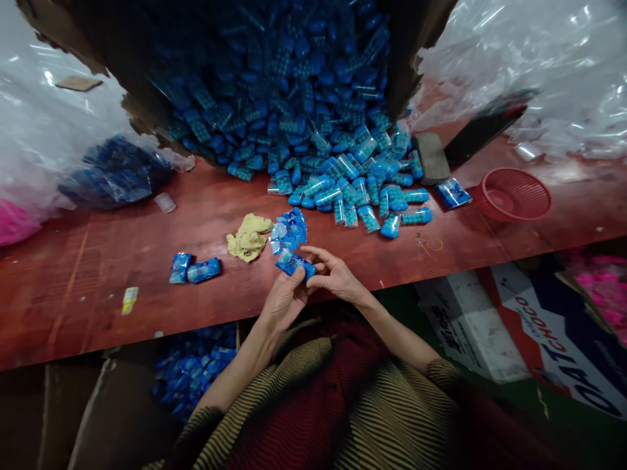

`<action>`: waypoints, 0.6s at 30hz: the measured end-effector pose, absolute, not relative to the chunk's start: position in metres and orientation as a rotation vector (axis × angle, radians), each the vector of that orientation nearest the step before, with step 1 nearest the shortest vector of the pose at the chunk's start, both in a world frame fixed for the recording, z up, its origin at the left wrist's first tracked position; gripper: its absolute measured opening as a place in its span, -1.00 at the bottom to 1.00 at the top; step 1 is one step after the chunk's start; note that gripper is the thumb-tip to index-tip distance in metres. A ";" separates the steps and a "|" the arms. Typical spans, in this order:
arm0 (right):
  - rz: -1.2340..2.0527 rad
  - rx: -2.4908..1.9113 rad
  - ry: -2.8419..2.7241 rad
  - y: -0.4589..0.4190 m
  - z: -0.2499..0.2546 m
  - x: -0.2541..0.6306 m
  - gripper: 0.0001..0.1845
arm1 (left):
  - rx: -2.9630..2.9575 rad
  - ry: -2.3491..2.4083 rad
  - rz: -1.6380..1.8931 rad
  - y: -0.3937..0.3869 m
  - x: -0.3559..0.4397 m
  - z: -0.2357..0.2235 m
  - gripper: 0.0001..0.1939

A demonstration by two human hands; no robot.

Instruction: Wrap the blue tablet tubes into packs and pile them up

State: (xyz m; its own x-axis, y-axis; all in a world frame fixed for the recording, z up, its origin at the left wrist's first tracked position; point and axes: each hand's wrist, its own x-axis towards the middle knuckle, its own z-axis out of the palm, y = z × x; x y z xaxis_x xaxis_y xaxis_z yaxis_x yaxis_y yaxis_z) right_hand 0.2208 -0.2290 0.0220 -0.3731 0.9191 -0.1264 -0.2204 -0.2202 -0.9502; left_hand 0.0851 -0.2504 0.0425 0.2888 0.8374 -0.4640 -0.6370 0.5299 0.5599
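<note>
Just over the table's front edge, my two hands hold a small blue printed wrapper (289, 262). My left hand (284, 301) is closed on it, with the thumb on top. From the right, my right hand (337, 277) pinches its rounded blue end; whether a bottle is inside, I cannot tell. Beyond my fingers lies a fanned stack of flat blue wrappers (290, 230), beside a crumpled yellow cloth (249, 237). Two wrapped blue pieces (194, 268) lie to the left. Clear capsule-shaped bottles with blue ends and small teal balls (343, 183) form a heap ahead.
The heap spills from a torn cardboard box (142, 117) onto the red table (98, 261). To the right are a grey block (431, 158), a blue packet (453, 194) and a red plastic basket (513, 194). Below the table edge sit many wrapped blue pieces (196, 372).
</note>
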 end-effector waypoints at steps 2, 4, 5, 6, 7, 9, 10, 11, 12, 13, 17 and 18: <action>1.772 -0.903 -1.159 -0.230 0.022 0.223 -0.36 | 0.264 0.776 0.985 -0.251 0.083 0.042 -0.75; 1.832 -0.855 -1.128 -0.230 0.022 0.225 -0.37 | 0.244 0.734 0.965 -0.252 0.081 0.041 -0.79; 1.851 -0.834 -1.122 -0.231 0.022 0.226 -0.37 | 0.241 0.717 0.955 -0.252 0.080 0.041 -0.81; 1.858 -0.817 -1.132 -0.231 0.023 0.226 -0.36 | 0.241 0.709 0.945 -0.252 0.079 0.040 -0.81; 1.848 -0.802 -1.158 -0.231 0.024 0.227 -0.36 | 0.244 0.707 0.939 -0.252 0.079 0.040 -0.81; 1.766 -0.790 -1.256 -0.231 0.026 0.227 -0.41 | 0.249 0.704 0.939 -0.252 0.079 0.040 -0.80; 1.701 -0.793 -1.315 -0.232 0.027 0.228 -0.44 | 0.252 0.698 0.944 -0.253 0.079 0.041 -0.79; 1.638 -0.796 -1.371 -0.232 0.028 0.228 -0.47 | 0.259 0.690 0.948 -0.253 0.080 0.041 -0.77; 1.591 -0.794 -1.415 -0.232 0.028 0.228 -0.50 | 0.268 0.684 0.955 -0.253 0.081 0.042 -0.76; 1.571 -0.786 -1.439 -0.233 0.028 0.229 -0.51 | 0.282 0.682 0.965 -0.254 0.082 0.042 -0.74; 1.631 -0.737 -1.392 -0.235 0.024 0.225 -0.50 | 0.323 0.727 1.024 -0.256 0.084 0.041 -0.70; 1.607 -0.752 -1.381 -0.236 0.023 0.223 -0.51 | 0.320 0.740 1.034 -0.257 0.084 0.040 -0.70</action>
State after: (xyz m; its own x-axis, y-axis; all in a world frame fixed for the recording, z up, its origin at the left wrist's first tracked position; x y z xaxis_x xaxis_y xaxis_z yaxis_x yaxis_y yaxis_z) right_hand 0.2234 -0.2363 0.0229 -0.4454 0.8909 0.0893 -0.2223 -0.0134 -0.9749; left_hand 0.0844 -0.2569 0.0403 0.3007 0.8648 -0.4020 -0.6599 0.4930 0.5670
